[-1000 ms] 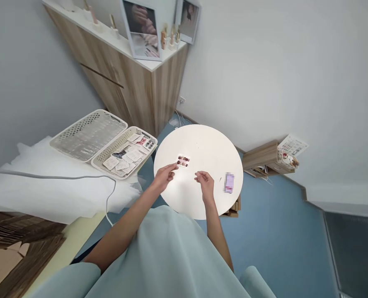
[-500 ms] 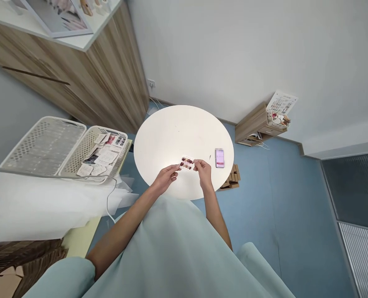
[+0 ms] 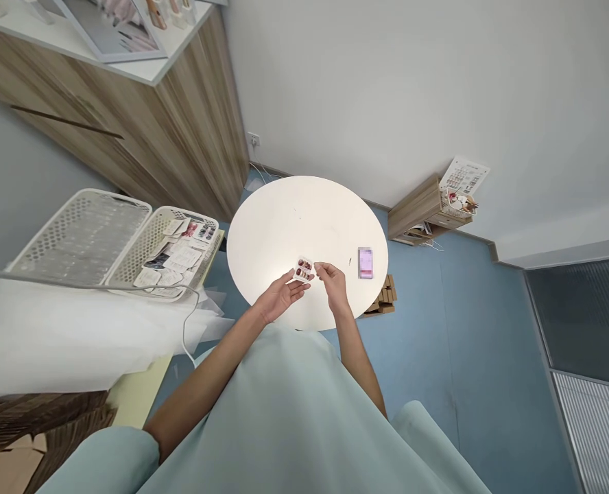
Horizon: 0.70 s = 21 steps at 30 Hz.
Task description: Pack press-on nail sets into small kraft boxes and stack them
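Note:
My left hand (image 3: 278, 296) holds a small white card of false nails (image 3: 303, 269) at its lower left, thumb on the edge and fingers below. Two rows of nails show on it, mostly dark red with some paler ones. At the card's right edge, the thumb and forefinger of my right hand (image 3: 331, 283) are pinched together; whether they grip the card or something tiny is too small to tell. Both hands are over the near part of a round white table (image 3: 304, 206). A phone (image 3: 365, 263) with a pinkish screen lies to the right.
Left of the table are a white basket (image 3: 129, 264) of cards and packets and another basket (image 3: 81, 199) with clear plastic pieces. Small cardboard boxes (image 3: 385, 302) sit on the floor at right. A low wooden cabinet (image 3: 415, 202) stands against the wall.
The card of nails has shifted slightly left and turned more upright. My left fingers have spread beneath it, and my right hand has moved a little left with its fingers still pinched.

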{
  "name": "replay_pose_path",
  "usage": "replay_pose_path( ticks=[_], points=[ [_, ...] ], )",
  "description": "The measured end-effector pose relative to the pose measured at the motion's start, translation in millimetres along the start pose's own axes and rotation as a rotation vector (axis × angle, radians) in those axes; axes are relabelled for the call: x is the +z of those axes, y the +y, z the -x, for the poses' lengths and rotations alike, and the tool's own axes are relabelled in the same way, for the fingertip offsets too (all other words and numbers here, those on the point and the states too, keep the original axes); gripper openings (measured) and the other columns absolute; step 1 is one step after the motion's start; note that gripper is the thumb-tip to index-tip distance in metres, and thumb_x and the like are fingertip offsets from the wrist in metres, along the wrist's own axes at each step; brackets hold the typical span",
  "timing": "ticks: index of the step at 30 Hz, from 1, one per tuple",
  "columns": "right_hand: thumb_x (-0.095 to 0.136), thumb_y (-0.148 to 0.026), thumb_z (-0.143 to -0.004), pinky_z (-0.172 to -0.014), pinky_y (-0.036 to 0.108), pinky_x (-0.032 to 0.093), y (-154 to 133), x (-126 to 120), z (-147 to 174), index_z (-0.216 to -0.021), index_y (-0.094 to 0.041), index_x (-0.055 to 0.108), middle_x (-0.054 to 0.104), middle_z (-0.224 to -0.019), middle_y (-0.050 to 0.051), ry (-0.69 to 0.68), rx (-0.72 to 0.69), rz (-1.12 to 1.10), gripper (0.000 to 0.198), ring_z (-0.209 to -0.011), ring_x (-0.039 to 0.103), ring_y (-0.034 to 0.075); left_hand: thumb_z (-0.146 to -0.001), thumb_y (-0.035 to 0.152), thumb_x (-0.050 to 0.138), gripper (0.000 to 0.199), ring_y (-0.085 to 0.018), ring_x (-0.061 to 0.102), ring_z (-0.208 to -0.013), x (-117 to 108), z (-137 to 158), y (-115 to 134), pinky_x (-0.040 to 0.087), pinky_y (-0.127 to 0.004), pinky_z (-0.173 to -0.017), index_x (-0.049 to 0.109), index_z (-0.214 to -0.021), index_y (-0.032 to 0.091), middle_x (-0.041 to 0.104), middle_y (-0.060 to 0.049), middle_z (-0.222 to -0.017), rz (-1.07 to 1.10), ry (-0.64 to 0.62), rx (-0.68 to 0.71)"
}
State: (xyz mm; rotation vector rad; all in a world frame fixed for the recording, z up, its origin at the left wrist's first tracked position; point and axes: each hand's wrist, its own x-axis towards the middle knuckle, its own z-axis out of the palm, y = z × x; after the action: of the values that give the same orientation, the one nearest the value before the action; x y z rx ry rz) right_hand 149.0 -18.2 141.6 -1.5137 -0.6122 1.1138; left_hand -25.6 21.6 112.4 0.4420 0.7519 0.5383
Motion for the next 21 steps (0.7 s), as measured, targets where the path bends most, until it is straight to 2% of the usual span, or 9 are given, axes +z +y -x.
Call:
replay_pose_path(
  ticks=[2,5,9,13,17,21],
  points=[
    [0.083,-0.053,-0.082,-0.092,0.036,0.053,-3.8,8.0,4.6,-0.092,-0.022,0.082,0.081,-0.099,0.005,0.047,-0.017,0.074,0.033,-0.096,0.068,0.022,-0.081,0.066,0.09,0.058,-0.028,0.075,-0.118,-1.9,3.6,1.9,0.057,-0.037,-0.098,0.078,-0.115,0.02,0.077,-0.018,-0.139,-0.088,0.079,0.079],
    [0.083,-0.054,-0.083,-0.09,0.036,0.054,-7.1,22.2,13.2,-0.091,-0.023,0.082,0.082,-0.099,0.006,0.029,-0.041,0.156,0.033,-0.097,0.07,0.023,-0.075,0.061,0.095,0.056,-0.028,0.074,-0.115,-3.3,9.7,2.9,0.057,-0.039,-0.098,0.076,-0.108,0.02,0.078,-0.017,-0.135,-0.245,0.232,0.203],
    [0.081,-0.049,-0.084,-0.088,0.036,0.054,-4.4,39.2,20.9,-0.087,-0.024,0.081,0.083,-0.095,0.005,0.044,-0.069,0.248,0.026,-0.092,0.07,0.023,-0.069,0.054,0.099,0.061,-0.028,0.074,-0.11,-5.0,16.4,0.3,0.058,-0.04,-0.094,0.072,-0.114,0.021,0.077,-0.015,-0.131,-0.421,0.382,0.378],
    [0.076,-0.047,-0.086,-0.087,0.037,0.054,0.6,44.6,18.8,-0.082,-0.023,0.078,0.082,-0.09,0.004,0.092,-0.086,0.301,0.024,-0.089,0.069,0.023,-0.07,0.052,0.097,0.068,-0.029,0.073,-0.113,-12.4,22.7,-1.4,0.058,-0.04,-0.094,0.07,-0.126,0.023,0.075,-0.014,-0.135,-0.472,0.427,0.467],
    [0.076,-0.048,-0.085,-0.084,0.035,0.054,1.5,40.5,13.2,-0.078,-0.023,0.077,0.079,-0.087,0.003,0.073,-0.066,0.288,0.026,-0.087,0.067,0.022,-0.08,0.056,0.088,0.057,-0.027,0.075,-0.105,-23.2,28.4,1.2,0.057,-0.04,-0.095,0.074,-0.122,0.021,0.08,-0.012,-0.112,-0.409,0.463,0.472],
    [0.076,-0.049,-0.085,-0.079,0.032,0.052,-1.7,39.4,13.3,-0.077,-0.023,0.075,0.076,-0.084,0.002,0.015,-0.043,0.266,0.027,-0.085,0.064,0.02,-0.078,0.058,0.089,0.055,-0.025,0.074,-0.09,-29.8,32.9,4.5,0.056,-0.039,-0.087,0.077,-0.115,0.019,0.08,-0.01,-0.099,-0.35,0.441,0.437]
  ],
)
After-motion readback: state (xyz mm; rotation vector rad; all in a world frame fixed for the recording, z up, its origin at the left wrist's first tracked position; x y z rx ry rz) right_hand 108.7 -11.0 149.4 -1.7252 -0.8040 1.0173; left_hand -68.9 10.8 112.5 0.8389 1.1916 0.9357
